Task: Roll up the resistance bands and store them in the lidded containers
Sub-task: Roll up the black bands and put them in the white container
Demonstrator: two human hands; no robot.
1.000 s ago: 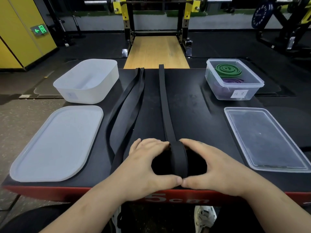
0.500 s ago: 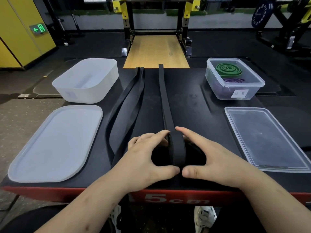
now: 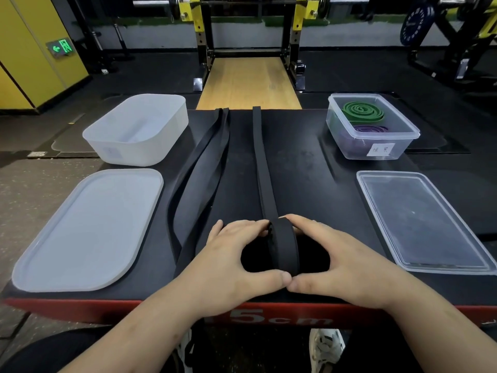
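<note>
A black resistance band (image 3: 261,168) runs from the far edge of the black table (image 3: 309,170) toward me and ends in an upright roll (image 3: 285,247) near the front edge. My left hand (image 3: 231,262) grips the roll from the left and my right hand (image 3: 347,262) from the right, thumbs meeting in front of it. A second black band (image 3: 200,179) lies loose and flat to the left. A clear container (image 3: 372,127) at the back right holds a rolled green band (image 3: 361,111) and a rolled purple band (image 3: 369,129). An empty white container (image 3: 137,130) stands at the back left.
A white lid (image 3: 86,230) lies at the front left and a clear lid (image 3: 422,222) at the front right. The table's red front edge (image 3: 80,309) is close to me. A squat rack and wooden platform (image 3: 248,82) stand beyond the table.
Both hands turned the roll forward and regripped it; the fingers reached over the top, then the thumbs came together again in front. The roll sits slightly farther along the band.
</note>
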